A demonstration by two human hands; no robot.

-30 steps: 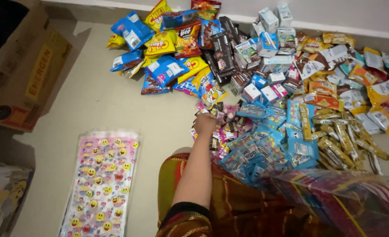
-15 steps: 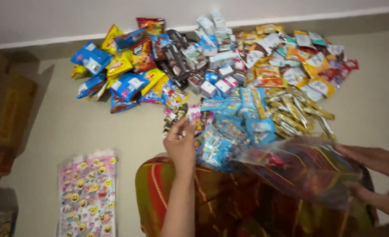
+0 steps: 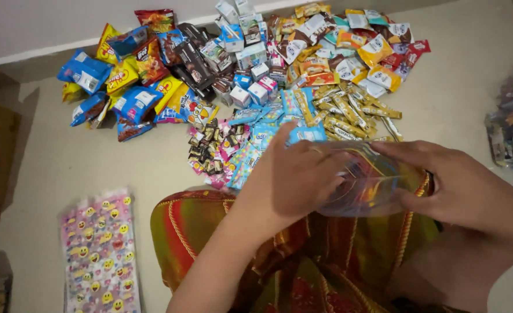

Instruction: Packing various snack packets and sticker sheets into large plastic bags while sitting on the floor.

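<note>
Beige floor runs up to a pale wall, and on it, beyond both hands, a big heap of snack packets [image 3: 239, 75] is spread out. Between the hands there is a clear plastic bag [image 3: 369, 182] with coloured stripes, held over the person's lap, which is covered with red and green cloth [image 3: 326, 255]. The left hand [image 3: 300, 174] presses on the left end of the bag, fingers bent and pushed together against the plastic. The right hand [image 3: 465, 188] closes on the right end, the thumb on the near side and the fingers over the top. If something small is inside the left hand, I cannot tell.

Half a second ago the left hand was out at the heap, pinching a small pink packet, and only the right hand had the bag. Now the left hand has come back to the bag, and the view has turned so the heap sits higher and more to the left.

The bag lies with its long axis from left to right, from one hand to the other. Which end is open is not clear, because the plastic is blurred. To the left of the left arm, a pink sheet with yellow smiling faces [image 3: 97, 255] lies flat on the floor
</note>
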